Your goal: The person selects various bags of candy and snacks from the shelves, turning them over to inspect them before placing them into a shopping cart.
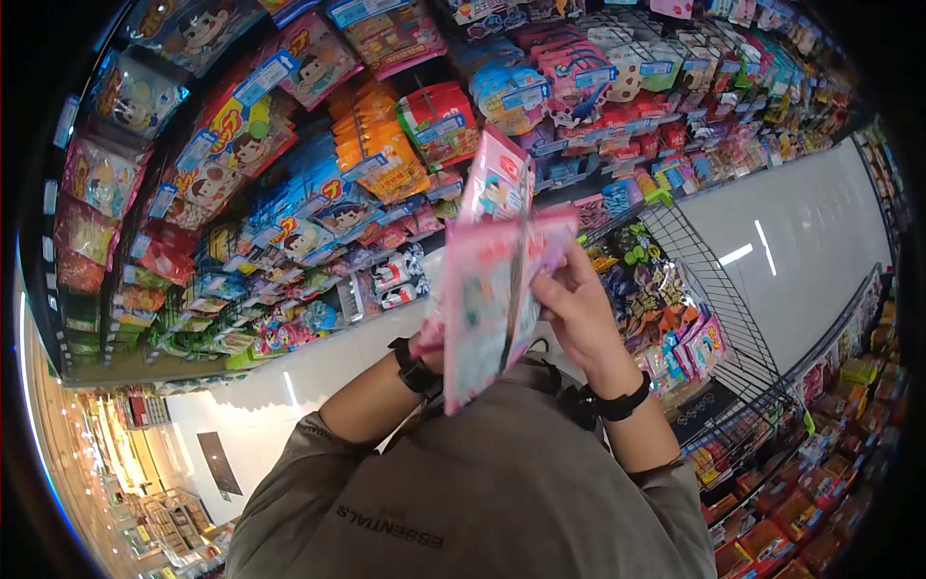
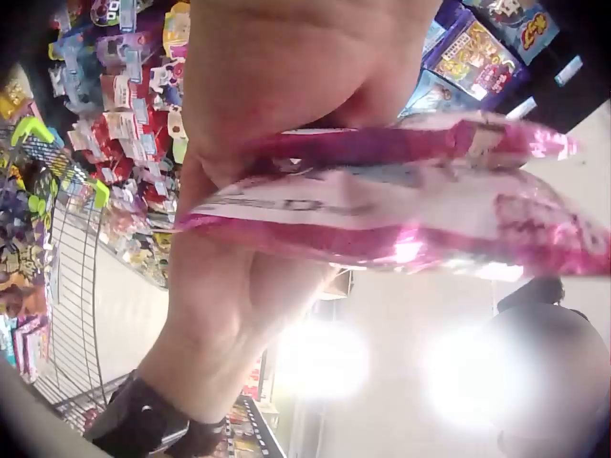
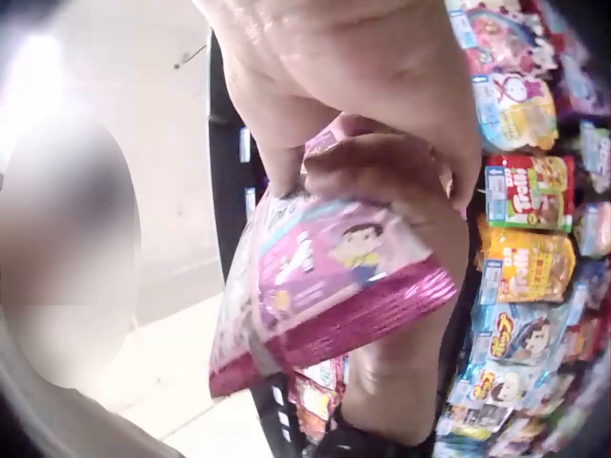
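Though print blurred, "ESSENTIALS" sweatshirt (image 1: 463,482)

Packed snack shelves (image 1: 289,193), glossy white floor (image 1: 820,232)

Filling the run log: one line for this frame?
left hand: grips pink packs | right hand: pinches pink packs | behind: candy shelves

The right hand (image 3: 382,105) pinches pink snack bags (image 3: 334,277) from above, thumb on the front one, which shows a cartoon child. Behind hang racks of sweets (image 3: 525,258); pale floor (image 3: 172,353) lies below.
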